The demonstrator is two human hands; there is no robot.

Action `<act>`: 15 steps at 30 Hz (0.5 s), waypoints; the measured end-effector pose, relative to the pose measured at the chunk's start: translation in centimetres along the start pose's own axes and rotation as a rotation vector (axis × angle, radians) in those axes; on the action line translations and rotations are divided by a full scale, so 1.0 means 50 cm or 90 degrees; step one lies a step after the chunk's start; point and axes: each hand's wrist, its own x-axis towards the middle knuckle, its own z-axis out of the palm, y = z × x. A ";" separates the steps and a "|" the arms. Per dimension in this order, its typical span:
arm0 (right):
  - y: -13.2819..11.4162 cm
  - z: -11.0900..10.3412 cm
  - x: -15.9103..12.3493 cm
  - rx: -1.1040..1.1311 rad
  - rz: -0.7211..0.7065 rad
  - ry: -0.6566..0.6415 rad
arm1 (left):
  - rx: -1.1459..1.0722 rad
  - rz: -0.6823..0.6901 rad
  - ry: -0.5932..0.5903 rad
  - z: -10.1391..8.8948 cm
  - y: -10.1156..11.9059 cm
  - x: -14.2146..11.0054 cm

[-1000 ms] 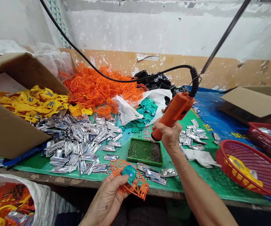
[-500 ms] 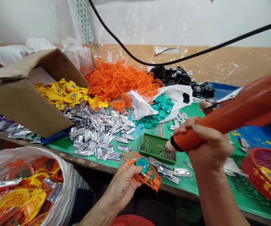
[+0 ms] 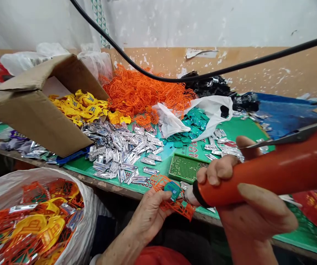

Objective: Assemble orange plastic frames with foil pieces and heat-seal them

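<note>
My left hand is closed on an orange plastic lattice frame, with its thumb on a teal plastic piece lying against the frame. My right hand wraps round a thick orange-red electric screwdriver. The driver's pale tip touches or nearly touches the frame beside the teal piece; the exact contact is hidden. A pointed metal blade, perhaps of scissors, lies along the top of the driver near my right fingers. Just behind the frame stands a green perforated tray holding small screws.
Silver foil-like pieces spread left of the tray. Behind lie a cardboard box of yellow parts, orange frames and a white bag of teal pieces. A white sack stands lower left, a red basket right. A black cable hangs across.
My right hand has brought the screwdriver from the screw tray down and left to the orange frame. My left hand still holds the frame. The view has shifted slightly.
</note>
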 end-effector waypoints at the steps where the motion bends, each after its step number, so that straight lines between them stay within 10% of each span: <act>1: 0.001 0.001 0.001 0.003 -0.003 0.001 | -0.003 -0.001 -0.001 -0.001 0.001 0.000; 15: 0.013 -0.004 0.003 0.008 0.007 -0.019 | -0.001 -0.019 0.026 -0.007 0.003 0.007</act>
